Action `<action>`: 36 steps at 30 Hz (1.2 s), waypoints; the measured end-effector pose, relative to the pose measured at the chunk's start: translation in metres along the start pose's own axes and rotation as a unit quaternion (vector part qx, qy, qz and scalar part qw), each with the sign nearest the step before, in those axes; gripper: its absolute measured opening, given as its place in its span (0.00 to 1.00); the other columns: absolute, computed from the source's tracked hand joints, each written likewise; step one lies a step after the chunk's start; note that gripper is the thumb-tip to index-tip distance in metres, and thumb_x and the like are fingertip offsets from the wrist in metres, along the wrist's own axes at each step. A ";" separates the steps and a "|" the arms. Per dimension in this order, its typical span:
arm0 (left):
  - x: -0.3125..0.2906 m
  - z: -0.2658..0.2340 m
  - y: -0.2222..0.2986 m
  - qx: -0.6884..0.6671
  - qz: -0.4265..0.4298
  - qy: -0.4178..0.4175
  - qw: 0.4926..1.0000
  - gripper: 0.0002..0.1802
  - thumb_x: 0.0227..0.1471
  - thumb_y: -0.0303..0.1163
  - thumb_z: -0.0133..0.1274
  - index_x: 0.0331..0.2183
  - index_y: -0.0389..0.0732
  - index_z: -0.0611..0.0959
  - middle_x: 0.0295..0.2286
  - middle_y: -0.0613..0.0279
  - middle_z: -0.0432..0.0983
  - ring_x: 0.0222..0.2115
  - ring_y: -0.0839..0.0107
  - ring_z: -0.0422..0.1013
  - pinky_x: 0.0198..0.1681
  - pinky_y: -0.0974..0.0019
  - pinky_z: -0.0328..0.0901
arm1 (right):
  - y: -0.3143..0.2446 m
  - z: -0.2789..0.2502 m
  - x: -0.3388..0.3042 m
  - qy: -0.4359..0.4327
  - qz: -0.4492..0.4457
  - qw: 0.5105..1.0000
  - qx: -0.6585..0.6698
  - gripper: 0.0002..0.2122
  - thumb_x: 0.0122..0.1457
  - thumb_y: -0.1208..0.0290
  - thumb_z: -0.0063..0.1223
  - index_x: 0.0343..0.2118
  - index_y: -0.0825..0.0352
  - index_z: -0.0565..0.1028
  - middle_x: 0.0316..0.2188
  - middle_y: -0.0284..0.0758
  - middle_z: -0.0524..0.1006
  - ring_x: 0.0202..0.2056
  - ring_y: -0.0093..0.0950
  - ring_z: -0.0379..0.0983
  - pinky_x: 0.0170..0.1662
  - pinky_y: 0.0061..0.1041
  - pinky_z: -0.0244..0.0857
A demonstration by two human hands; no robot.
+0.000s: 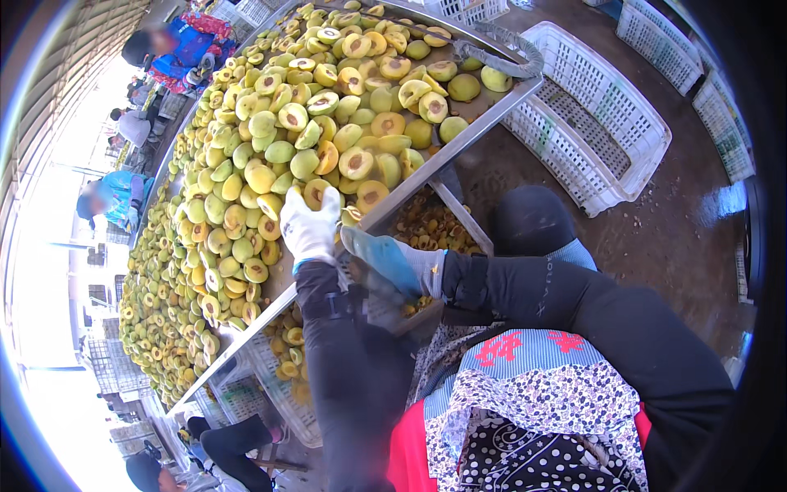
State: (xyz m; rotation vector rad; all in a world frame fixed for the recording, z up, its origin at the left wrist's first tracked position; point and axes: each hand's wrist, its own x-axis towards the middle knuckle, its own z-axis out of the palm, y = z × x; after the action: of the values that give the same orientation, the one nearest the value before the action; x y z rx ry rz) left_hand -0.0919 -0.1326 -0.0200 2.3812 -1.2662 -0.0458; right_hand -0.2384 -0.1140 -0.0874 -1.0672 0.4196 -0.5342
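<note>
A sloping metal table is heaped with halved yellow-green stone fruit (246,176), many showing brown pit hollows. At its near edge, my left hand (311,225) in a white glove has its fingers about a fruit half (316,193) on the pile. Close on the right, my right hand (392,258) wears a blue-coated glove and lies over the metal rim (438,164). Motion smears its fingers, and what they hold, if anything, is hidden. Between the hands sits a small yellow fruit piece (352,216).
Below the table, a crate (283,385) and a heap of fruit scraps (430,225) show. A white slotted crate (607,123) stands on the wet floor at right, more crates beyond. Co-workers (184,53) sit along the far side; another person (221,451) is at lower left.
</note>
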 end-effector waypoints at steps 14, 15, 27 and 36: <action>-0.050 -0.026 -0.008 -0.716 -0.072 -0.072 0.690 0.24 0.50 0.20 0.56 0.51 0.34 0.73 0.41 0.58 0.74 0.39 0.69 0.73 0.44 0.68 0.69 | -0.052 -0.002 -0.006 0.068 -0.032 0.985 -0.153 0.20 0.68 0.57 0.46 0.39 0.74 0.77 0.26 0.36 0.78 0.32 0.17 0.70 0.36 0.24 0.67; -0.058 -0.033 0.000 -0.749 -0.055 -0.117 0.650 0.22 0.52 0.20 0.55 0.50 0.34 0.73 0.42 0.58 0.74 0.40 0.68 0.73 0.44 0.68 0.70 | -0.051 -0.001 -0.005 0.062 -0.056 0.982 -0.169 0.20 0.68 0.57 0.46 0.39 0.74 0.77 0.28 0.40 0.80 0.32 0.19 0.72 0.36 0.26 0.68; -0.068 -0.017 0.005 -0.791 -0.167 -0.021 0.588 0.14 0.62 0.36 0.48 0.42 0.35 0.77 0.38 0.57 0.77 0.37 0.64 0.74 0.40 0.63 0.70 | -0.050 0.001 -0.002 0.068 -0.041 0.951 -0.298 0.24 0.66 0.50 0.45 0.34 0.72 0.76 0.25 0.50 0.78 0.29 0.37 0.77 0.35 0.34 0.68; -0.068 -0.012 0.006 -0.786 -0.218 -0.033 0.578 0.23 0.65 0.42 0.40 0.50 0.34 0.74 0.41 0.56 0.77 0.34 0.66 0.73 0.42 0.60 0.71 | -0.035 0.002 -0.001 0.011 -0.018 0.968 -0.249 0.25 0.67 0.49 0.43 0.40 0.72 0.77 0.29 0.46 0.80 0.32 0.30 0.76 0.39 0.31 0.68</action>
State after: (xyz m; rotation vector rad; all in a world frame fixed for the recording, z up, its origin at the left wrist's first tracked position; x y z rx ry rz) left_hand -0.1330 -0.0767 -0.0184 0.9136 -0.1534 -0.9621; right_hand -0.2455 -0.1247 -0.0546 -1.5543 0.5721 -0.4838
